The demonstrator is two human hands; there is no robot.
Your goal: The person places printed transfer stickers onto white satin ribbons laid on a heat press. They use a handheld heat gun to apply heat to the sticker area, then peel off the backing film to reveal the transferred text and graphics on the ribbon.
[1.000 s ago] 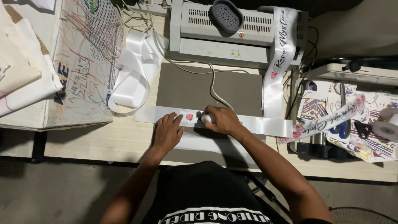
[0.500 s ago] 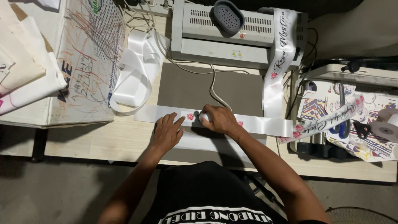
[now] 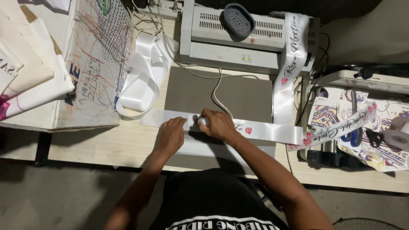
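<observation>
Pressing flat, the left hand (image 3: 171,135) rests palm down with fingers together on a white satin ribbon (image 3: 264,130) that lies across the near part of the tabletop (image 3: 106,145). Just beside it, the right hand (image 3: 218,124) is curled around a small white tool (image 3: 202,122), whose tip touches the ribbon; a thin white cord (image 3: 217,91) runs from the hand toward the far edge. The ribbon stretches flat from left to right over a grey mat (image 3: 238,93), which occupies the middle of the tabletop. Small pink rose prints (image 3: 248,130) show on the ribbon to the right of the right hand. At the left end, the ribbon continues into a loose loop of plain white ribbon (image 3: 142,76) heaped near a scribbled cardboard sheet (image 3: 96,64) at the left edge. Toward the right edge, a second printed sash (image 3: 341,127) lies diagonally over patterned paper sheets (image 3: 328,115), with scissors (image 3: 353,136) and a tape roll (image 3: 398,138) close by. At the far edge stands a grey laminating machine (image 3: 247,38); a dark oval object (image 3: 237,19) sits on top of it, and a third printed ribbon (image 3: 292,55) hangs over its right side, reaching down to the ribbon being worked.
</observation>
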